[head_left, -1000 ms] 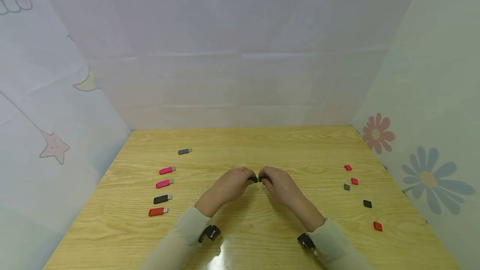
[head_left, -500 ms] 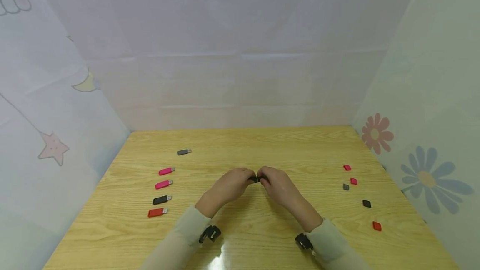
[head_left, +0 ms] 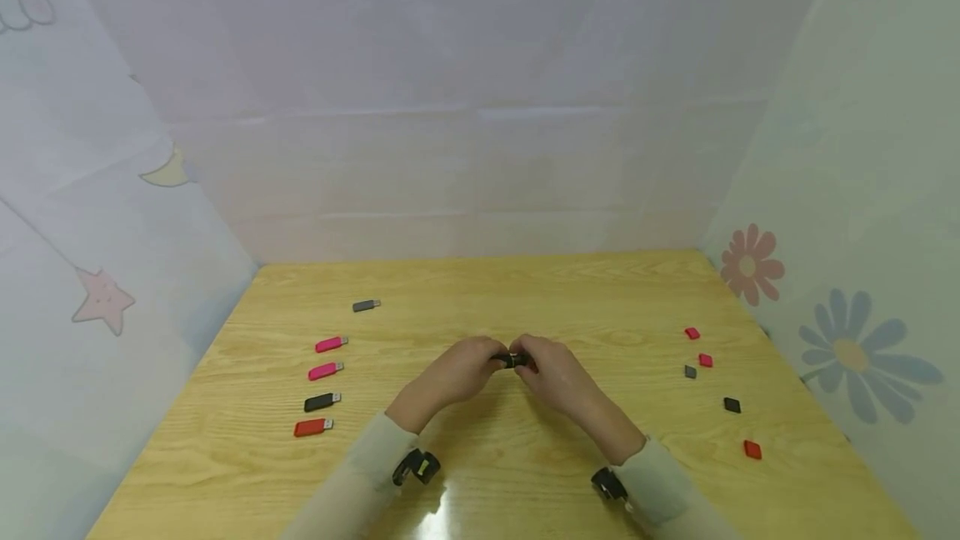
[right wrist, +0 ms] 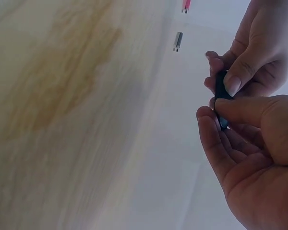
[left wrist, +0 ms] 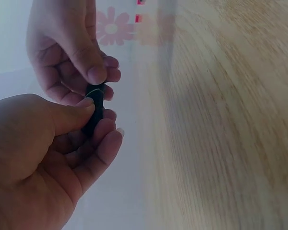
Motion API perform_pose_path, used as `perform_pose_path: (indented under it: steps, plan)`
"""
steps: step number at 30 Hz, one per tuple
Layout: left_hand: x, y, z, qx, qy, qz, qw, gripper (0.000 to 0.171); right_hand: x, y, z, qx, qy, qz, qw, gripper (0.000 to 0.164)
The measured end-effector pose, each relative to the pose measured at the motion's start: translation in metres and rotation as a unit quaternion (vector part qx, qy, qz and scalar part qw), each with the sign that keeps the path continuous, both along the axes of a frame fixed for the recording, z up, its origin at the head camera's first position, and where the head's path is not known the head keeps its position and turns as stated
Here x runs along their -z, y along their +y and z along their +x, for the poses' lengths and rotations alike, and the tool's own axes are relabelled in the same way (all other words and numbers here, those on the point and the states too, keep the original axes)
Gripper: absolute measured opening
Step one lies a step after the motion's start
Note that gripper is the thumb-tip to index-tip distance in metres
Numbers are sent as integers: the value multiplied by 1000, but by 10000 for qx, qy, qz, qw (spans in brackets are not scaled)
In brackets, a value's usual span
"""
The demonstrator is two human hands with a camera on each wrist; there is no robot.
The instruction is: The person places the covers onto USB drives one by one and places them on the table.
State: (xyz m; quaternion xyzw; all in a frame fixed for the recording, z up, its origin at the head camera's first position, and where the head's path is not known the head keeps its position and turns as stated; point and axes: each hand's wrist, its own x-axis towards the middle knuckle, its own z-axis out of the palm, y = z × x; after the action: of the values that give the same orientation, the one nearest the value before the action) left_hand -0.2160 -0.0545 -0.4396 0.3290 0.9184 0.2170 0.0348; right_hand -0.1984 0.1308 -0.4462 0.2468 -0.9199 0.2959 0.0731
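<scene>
Above the middle of the table, my left hand [head_left: 465, 367] pinches a black USB stick [left wrist: 92, 117] between thumb and fingers. My right hand [head_left: 557, 369] pinches the stick's black cap [right wrist: 223, 122] from the other side. Cap and stick are in line and meet at a thin pale seam, seen in the left wrist view. No metal plug shows between them. Fingers hide much of both pieces. At the left lie a grey USB stick [head_left: 364, 306], two pink USB sticks [head_left: 328, 345], a black one [head_left: 321, 402] and a red one [head_left: 311, 427], all with plugs bare.
Loose caps lie on the table's right: two pink caps [head_left: 692, 333], a grey cap [head_left: 690, 372], a black cap [head_left: 732, 405] and a red cap [head_left: 753, 449]. Patterned sheets [head_left: 480, 190] enclose the wooden table [head_left: 480, 298] at the back and sides.
The narrow gap between the black cap and the black stick has closed to a seam. My right fingers have shifted slightly on the cap. The loose sticks and caps stay in place.
</scene>
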Motion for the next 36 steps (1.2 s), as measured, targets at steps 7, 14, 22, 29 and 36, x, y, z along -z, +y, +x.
perform_pose_path:
  steps: [7, 14, 22, 29, 36]
  plan:
    - [1, -1, -1, 2, -616, 332, 9975, 24, 2, 1, 1, 22, -122, 76, 9999, 19]
    - [3, 0, 1, 19, -678, 355, 9971, 27, 3, 5, 2, 16, -310, 134, 9994, 17]
    - [5, 3, 2, 11, -299, -25, 9995, 21, 2, 7, 1, -4, -407, 234, 9989, 14]
    - [7, 5, 6, 120, 62, -281, 9995, 14, 4, 9, 3, -79, -417, 591, 9973, 10]
    - [15, 4, 11, 276, 815, -630, 9943, 13, 8, 9, 3, -250, -593, 794, 9948, 6]
